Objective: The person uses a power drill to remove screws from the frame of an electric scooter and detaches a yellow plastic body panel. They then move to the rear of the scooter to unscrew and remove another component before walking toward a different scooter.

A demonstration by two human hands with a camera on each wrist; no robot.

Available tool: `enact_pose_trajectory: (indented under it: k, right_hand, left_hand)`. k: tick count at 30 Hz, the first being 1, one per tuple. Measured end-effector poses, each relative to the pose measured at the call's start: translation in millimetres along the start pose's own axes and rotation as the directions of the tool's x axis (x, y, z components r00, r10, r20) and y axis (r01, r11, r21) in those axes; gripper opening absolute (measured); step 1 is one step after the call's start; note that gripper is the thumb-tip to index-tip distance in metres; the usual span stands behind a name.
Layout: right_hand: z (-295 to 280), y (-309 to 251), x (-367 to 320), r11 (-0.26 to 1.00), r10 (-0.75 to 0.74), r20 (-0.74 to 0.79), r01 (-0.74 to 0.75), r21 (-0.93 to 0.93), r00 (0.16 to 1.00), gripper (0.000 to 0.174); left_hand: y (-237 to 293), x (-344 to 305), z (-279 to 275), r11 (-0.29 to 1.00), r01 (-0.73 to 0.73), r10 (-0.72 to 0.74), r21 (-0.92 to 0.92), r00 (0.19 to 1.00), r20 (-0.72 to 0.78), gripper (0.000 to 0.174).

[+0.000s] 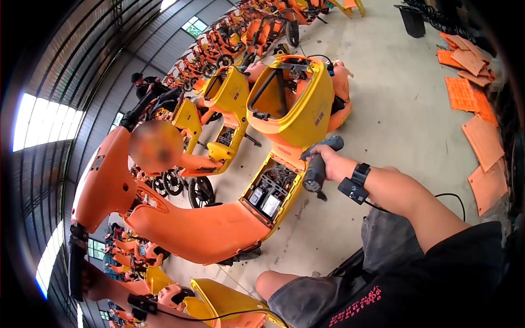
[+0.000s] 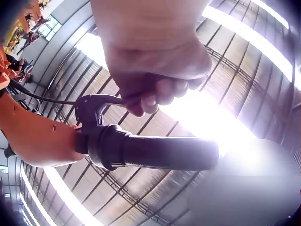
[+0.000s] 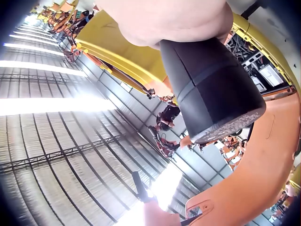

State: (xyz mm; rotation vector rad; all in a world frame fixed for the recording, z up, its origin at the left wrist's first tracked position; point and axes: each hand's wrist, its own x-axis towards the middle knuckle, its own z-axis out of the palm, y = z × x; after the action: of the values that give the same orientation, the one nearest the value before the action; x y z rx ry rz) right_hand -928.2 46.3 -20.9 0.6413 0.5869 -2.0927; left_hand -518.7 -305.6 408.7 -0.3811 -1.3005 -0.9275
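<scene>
A cordless power driver point(image 1: 314, 174) with a dark body and a thick battery base point(image 3: 216, 89) is held in my right hand point(image 1: 328, 159), whose fingers wrap its handle. It is beside the open floor compartment of an orange and yellow electric scooter point(image 1: 202, 229). Inside that compartment lie wiring and a white box point(image 1: 270, 205). In the left wrist view my left hand point(image 2: 160, 70) curls its fingers over the black brake lever point(image 2: 110, 100). The black handlebar grip point(image 2: 174, 153) runs just below those fingers. A large yellow seat housing point(image 1: 303, 128) rises beyond the driver.
Another yellow and orange scooter point(image 1: 227, 95) stands close behind, with rows of scooters beyond. Orange panels point(image 1: 481, 139) lie on the floor at the right, near a black bin point(image 1: 411, 22). A person in black point(image 1: 145, 86) is at the back left.
</scene>
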Motion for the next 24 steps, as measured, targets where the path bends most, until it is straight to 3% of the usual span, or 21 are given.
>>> enact_pose_trajectory:
  k: [6, 9, 11, 12, 13, 14, 15, 16, 17, 18, 19, 20, 22, 24]
  right_hand:
    - [9, 12, -7, 0.999, 0.044, -0.052, -0.044, 0.0, 0.998, 0.023]
    - [10, 22, -15, 0.993, 0.112, -0.055, -0.113, -0.028, 0.992, 0.022]
    - [8, 31, -17, 0.976, 0.216, -0.034, -0.217, -0.019, 0.976, 0.022]
    - [7, 35, -17, 0.974, 0.225, -0.042, -0.226, -0.023, 0.973, 0.022]
    - [6, 40, -19, 0.962, 0.269, -0.036, -0.27, -0.034, 0.962, 0.022]
    - [4, 45, -22, 0.949, 0.311, -0.033, -0.312, -0.047, 0.95, 0.023]
    - [2, 48, -28, 0.943, 0.293, -0.032, -0.294, -0.155, 0.956, 0.022]
    - [-1, 50, -27, 0.918, 0.331, -0.052, -0.334, -0.213, 0.942, 0.021]
    - [-1, 54, -32, 0.902, 0.323, -0.095, -0.337, -0.269, 0.942, 0.02]
    - [2, 57, -37, 0.883, 0.315, -0.142, -0.344, -0.32, 0.939, 0.02]
    - [2, 59, -38, 0.852, 0.343, -0.17, -0.382, -0.357, 0.924, 0.02]
    - [2, 60, -37, 0.817, 0.374, -0.202, -0.424, -0.39, 0.905, 0.021]
    - [4, 65, -36, 0.794, 0.383, -0.257, -0.459, -0.399, 0.887, 0.02]
    - [7, 75, -25, 0.734, 0.404, -0.276, -0.489, -0.471, 0.872, 0.019]
  left_hand:
    - [-19, 0, 4, 0.962, -0.071, 0.108, 0.263, 0.986, -0.129, 0.015]
    - [-20, -46, 8, 0.84, -0.109, 0.255, 0.531, 0.944, -0.21, 0.012]
    - [-21, -133, 18, 0.546, -0.095, 0.356, 0.832, 0.926, -0.128, 0.01]
    - [-23, -189, 32, 0.198, -0.13, 0.302, 0.972, 0.951, 0.066, 0.007]
    - [-38, -243, 60, 0.421, -0.05, 0.088, 0.906, 0.996, 0.014, 0.007]
    - [-54, -296, 89, 0.582, 0.107, -0.129, 0.806, 0.991, -0.038, 0.017]
    - [-67, -364, 99, 0.674, 0.552, -0.58, 0.491, 0.807, -0.11, 0.016]
    - [-75, -405, 109, 0.331, 0.925, -0.918, 0.188, 0.362, -0.162, 0.014]
    - [-83, -445, 119, -0.184, 0.978, -0.967, -0.096, -0.198, -0.163, 0.014]
    - [-92, -484, 104, -0.446, 0.876, -0.888, -0.183, -0.458, -0.03, 0.012]
    - [-94, -521, 86, -0.579, 0.762, -0.786, -0.289, -0.616, -0.049, 0.011]
    - [-88, -534, 83, -0.621, 0.764, -0.758, -0.175, -0.642, -0.114, 0.011]
    - [-78, -572, 43, -0.7, 0.713, -0.708, -0.029, -0.699, -0.095, 0.017]
    - [-88, -581, 33, -0.811, 0.545, -0.553, -0.215, -0.833, -0.024, 0.019]
